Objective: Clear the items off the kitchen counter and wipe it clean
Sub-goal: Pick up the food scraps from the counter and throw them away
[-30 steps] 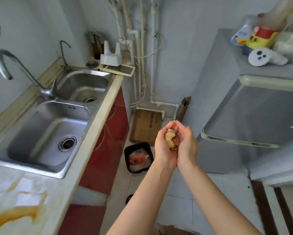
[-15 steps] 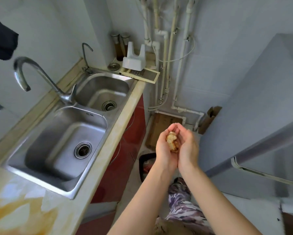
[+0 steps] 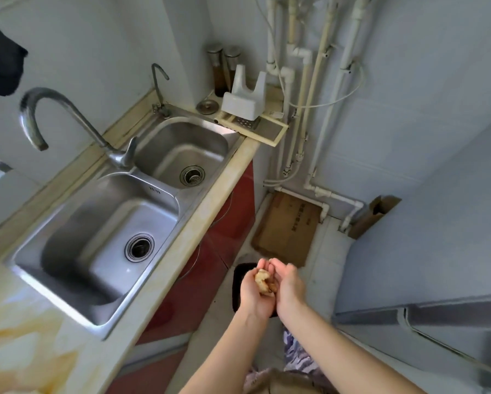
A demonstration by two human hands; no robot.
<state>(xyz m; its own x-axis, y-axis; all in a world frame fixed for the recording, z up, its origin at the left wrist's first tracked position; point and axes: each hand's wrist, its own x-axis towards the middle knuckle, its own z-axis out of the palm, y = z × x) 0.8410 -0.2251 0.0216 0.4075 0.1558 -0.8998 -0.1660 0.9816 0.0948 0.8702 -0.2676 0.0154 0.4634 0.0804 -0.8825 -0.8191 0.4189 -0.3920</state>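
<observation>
My left hand (image 3: 254, 294) and my right hand (image 3: 288, 288) are cupped together around a small heap of yellowish-brown food scraps (image 3: 264, 282). Both hands are held out over the floor, directly above a black bin (image 3: 237, 282) that they mostly hide. The beige counter (image 3: 187, 234) runs along the left, with orange stains on its near part (image 3: 19, 331). A steel double sink (image 3: 110, 231) is set into it.
A curved tap (image 3: 67, 115) rises behind the sink. A white plastic rack (image 3: 244, 100), a sink strainer (image 3: 207, 106) and two dark bottles (image 3: 224, 72) stand at the counter's far end. Flat cardboard (image 3: 287, 226) lies on the floor. A grey fridge (image 3: 437, 251) closes in the right.
The view has swung left and down, so the sink fills more of the frame. My cupped hands have dropped lower and now hang right over the black bin.
</observation>
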